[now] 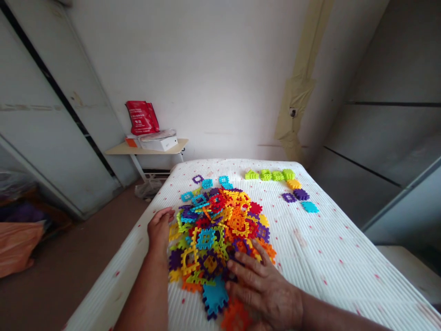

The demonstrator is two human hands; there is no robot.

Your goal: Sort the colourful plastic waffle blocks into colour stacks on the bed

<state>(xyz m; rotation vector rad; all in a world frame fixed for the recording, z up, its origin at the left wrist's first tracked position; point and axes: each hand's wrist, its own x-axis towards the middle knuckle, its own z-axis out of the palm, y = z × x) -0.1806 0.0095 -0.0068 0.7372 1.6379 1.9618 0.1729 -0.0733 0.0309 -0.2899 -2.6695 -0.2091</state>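
Note:
A heap of interlocking plastic building tiles (pixel 206 239) in orange, yellow, red, blue, purple and green lies on a white ribbed cover. My left hand (pixel 160 226) rests at the heap's left edge, its fingers loosely bent and no tile seen in them. On the lower right side of the heap, my right hand (pixel 260 285) lies palm down with fingers spread over the tiles. A blue tile (pixel 216 295) sits to the left of that hand, and a blurred orange-red tile (pixel 236 315) lies below its fingers.
Green tiles (pixel 271 175) stand in a row at the far right of the cover. Beside them lie a yellow tile (pixel 294 184), two purple tiles (pixel 302 194) and a blue tile (pixel 310 207). Against the wall, a small table (pixel 120 149) bears boxes and a red bag (pixel 142 117).

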